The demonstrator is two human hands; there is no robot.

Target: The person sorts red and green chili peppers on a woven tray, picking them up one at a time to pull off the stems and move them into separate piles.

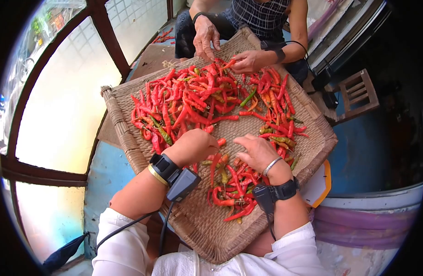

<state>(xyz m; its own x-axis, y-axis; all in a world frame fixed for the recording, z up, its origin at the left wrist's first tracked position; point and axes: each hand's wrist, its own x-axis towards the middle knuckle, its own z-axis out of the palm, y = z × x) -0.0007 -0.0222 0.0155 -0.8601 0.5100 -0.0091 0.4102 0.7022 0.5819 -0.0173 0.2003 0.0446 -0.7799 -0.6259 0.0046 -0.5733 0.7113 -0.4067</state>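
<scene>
Red, orange and green chili peppers (188,99) lie heaped on a woven tray (193,230). Over the near edge of the large heap, my left hand (196,146) has its fingers curled together; what they hold, if anything, is hidden. A long red pepper (214,168) lies just below these fingers. My right hand (258,155) is beside it, with thumb and fingertips apart and nothing visible between them. A short red pepper piece (221,142) shows between my hands. Below them is a smaller group of peppers (239,188), and another pile (282,115) runs along the right side.
Across the tray sits another person, whose hands (206,39) are at the heap's far edge, one at a red pepper (229,64). A wooden stool (357,95) stands at right, a framed window (66,101) at left. Cables hang from my wrist devices (184,185).
</scene>
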